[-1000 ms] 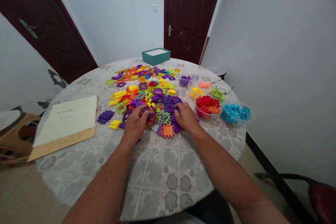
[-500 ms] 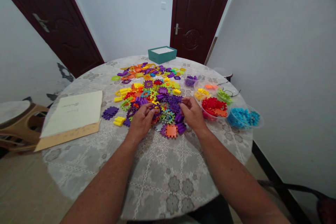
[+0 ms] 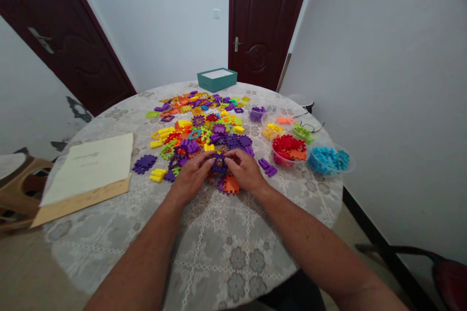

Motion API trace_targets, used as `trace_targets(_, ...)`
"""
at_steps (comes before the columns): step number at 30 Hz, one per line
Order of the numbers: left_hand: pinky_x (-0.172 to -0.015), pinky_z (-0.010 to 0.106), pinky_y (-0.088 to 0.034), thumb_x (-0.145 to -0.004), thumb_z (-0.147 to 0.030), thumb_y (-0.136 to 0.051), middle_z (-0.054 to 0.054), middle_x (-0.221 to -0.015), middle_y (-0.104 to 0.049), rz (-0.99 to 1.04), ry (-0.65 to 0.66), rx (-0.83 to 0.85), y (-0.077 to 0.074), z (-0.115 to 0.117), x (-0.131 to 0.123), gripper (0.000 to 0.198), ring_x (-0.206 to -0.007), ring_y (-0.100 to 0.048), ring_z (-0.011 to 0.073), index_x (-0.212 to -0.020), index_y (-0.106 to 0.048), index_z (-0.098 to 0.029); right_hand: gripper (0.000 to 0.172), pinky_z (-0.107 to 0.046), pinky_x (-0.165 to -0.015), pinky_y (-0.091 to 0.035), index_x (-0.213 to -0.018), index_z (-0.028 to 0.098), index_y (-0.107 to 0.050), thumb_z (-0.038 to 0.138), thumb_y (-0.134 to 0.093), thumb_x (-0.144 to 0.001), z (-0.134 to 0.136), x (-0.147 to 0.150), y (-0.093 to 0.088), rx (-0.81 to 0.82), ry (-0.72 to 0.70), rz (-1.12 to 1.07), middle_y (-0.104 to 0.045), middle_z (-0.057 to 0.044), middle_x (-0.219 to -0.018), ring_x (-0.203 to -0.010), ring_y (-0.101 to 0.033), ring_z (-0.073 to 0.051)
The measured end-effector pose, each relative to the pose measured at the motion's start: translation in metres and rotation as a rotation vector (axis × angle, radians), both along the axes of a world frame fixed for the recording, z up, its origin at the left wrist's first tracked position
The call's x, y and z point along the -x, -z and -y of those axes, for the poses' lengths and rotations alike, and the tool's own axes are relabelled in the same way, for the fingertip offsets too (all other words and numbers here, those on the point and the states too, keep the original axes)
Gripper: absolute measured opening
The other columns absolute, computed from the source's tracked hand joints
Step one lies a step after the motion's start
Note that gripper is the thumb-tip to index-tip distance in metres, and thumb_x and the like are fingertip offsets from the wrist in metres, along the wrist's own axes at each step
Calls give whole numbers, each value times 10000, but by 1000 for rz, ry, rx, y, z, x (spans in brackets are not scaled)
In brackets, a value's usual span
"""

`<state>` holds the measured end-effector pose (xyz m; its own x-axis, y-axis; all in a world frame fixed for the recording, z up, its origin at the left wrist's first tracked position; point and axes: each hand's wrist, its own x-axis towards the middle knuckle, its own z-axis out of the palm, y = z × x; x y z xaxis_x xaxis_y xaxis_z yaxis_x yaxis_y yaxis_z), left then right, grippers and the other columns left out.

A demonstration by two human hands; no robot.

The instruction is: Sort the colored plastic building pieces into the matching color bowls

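A spread of plastic interlocking pieces [image 3: 204, 124] in purple, yellow, orange, green and red covers the middle of the round table [image 3: 226, 248]. My left hand [image 3: 191, 175] and my right hand [image 3: 246, 170] meet at the near edge of the spread. Both pinch a purple piece [image 3: 219, 163] between their fingertips. An orange piece [image 3: 231, 185] lies just under my right hand. Two loose purple pieces [image 3: 267, 167] lie to the right of it.
Clear bowls at the right hold sorted pieces: red [image 3: 289, 147], blue [image 3: 330, 158], green [image 3: 302, 131], yellow [image 3: 272, 129], purple [image 3: 257, 112]. A teal box [image 3: 216, 78] stands at the far edge. Papers [image 3: 91, 165] lie at left. Glasses [image 3: 314, 126] rest behind the bowls.
My right hand has moved left from beside the red bowl to meet my left hand. Both now hold one purple piece between them.
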<state>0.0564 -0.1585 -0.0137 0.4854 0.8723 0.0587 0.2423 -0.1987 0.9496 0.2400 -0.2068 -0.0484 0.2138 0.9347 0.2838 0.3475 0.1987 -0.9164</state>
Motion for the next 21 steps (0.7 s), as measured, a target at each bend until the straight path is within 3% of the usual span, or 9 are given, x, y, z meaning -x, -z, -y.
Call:
trace_targets(4,-666,321,-615,-917,-418,-654,85,-1125,-769,54,58,71,3,0,-1,531,-950,-728,242,-1392,-605,-185,176,-297,-777,-508,-1066,228,-698,318,-601,-949,4,-2,-7,-42,30,100,-724,-22,-989,-849,-656,-172)
trace_targets(8,-650,314,-613,-920,-372,-638,87,-1123,-773,67,4,77,0,1,-3,528,-916,-728,228,-1414,-599,-189,197,-313,-850,-503,-1119,238,-701,297,-570,-985,8,-22,-25,-97,37,247,-737,-35,-1056,-916,-672,-177)
trace_targets(12,-630,321,-613,-923,-322,-622,101,-1130,-772,92,-120,119,-3,1,-5,550,-820,-719,202,-1452,-566,-183,156,-323,-850,-471,-993,228,-715,183,-573,-949,17,-52,-44,66,45,637,-743,-57,-988,-936,-674,-205)
trace_targets(17,-590,284,-582,-922,-297,-619,112,-1148,-765,121,-176,132,-5,1,-4,536,-906,-722,217,-1441,-557,-179,113,-283,-736,-430,-995,240,-706,217,-654,-897,35,-63,-55,352,-181,901,-739,-51,-980,-880,-664,-202)
trace_targets(21,-579,259,-552,-922,-307,-617,99,-1132,-771,83,-186,102,-3,-1,-3,509,-826,-712,184,-1415,-574,-185,413,-277,-749,-418,-1200,265,-672,299,-778,-803,42,-54,-52,412,-325,944,-712,-70,-1161,-979,-654,-224)
